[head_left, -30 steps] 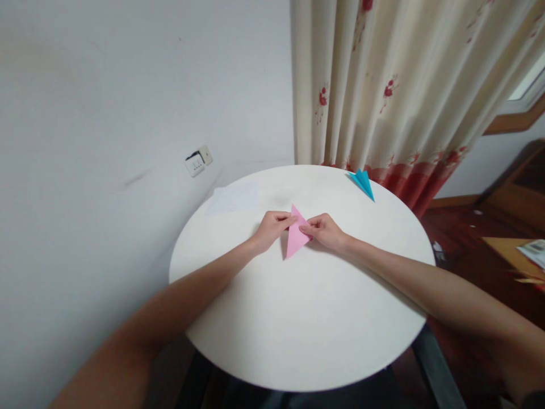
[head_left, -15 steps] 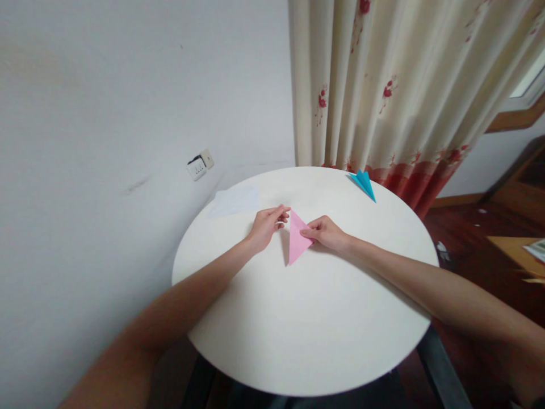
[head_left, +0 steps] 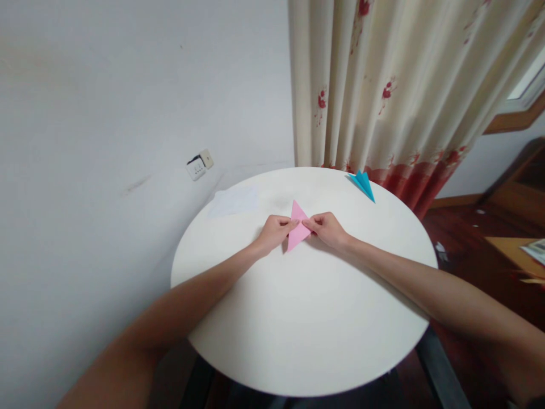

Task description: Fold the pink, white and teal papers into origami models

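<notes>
Grip: left hand [head_left: 276,231] and right hand [head_left: 327,228] each pinch a side of the pink folded paper triangle [head_left: 297,230], fingertips closed on its left and right edges. Paper: lies near the middle of the round white table [head_left: 306,329], one point toward the curtain [head_left: 400,91]. Blue folded paper [head_left: 363,184]: far table edge, well apart. White sheet [head_left: 235,200]: far left of tabletop. Wall socket [head_left: 199,164]: behind the table.
</notes>
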Tool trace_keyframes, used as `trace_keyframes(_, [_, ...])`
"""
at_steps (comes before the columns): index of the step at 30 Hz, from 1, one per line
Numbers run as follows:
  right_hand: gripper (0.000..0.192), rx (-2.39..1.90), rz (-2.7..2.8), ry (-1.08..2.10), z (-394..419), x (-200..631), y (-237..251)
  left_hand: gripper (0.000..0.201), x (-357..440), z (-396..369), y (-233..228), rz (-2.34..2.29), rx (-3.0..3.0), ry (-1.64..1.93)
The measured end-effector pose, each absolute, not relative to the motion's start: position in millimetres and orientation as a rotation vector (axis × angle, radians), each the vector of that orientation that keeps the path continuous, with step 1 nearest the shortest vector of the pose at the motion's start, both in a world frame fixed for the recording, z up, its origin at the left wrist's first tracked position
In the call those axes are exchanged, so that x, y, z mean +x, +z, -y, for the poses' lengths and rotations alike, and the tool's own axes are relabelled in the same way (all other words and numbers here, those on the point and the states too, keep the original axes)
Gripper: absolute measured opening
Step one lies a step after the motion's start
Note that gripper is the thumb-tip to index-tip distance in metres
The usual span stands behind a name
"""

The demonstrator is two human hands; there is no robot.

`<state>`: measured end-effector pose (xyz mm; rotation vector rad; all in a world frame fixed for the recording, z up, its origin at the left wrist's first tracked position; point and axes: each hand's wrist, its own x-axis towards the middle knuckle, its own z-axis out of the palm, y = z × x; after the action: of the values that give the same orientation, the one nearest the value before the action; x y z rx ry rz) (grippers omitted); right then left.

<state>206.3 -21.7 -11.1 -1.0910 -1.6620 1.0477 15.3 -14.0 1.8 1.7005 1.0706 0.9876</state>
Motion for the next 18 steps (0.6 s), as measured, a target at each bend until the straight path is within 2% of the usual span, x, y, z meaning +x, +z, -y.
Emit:
trace_keyframes(7, [0.053,-1.191,1.583,0.778,6.2,221.7,-13.9,0.054,11.7,10.0,0.2,-1.152,1.678,1.140])
trace_keyframes(12, [0.057,-1.102,1.554,0.870,10.4,217.3,-11.2,0.054,13.1,12.1,2.1,-1.150,1.670,1.139])
trace_keyframes(18, [0.045,-1.059,1.650,1.004,20.0,208.8,-10.0,0.053,15.3,14.6,4.1,-1.099,1.677,1.103])
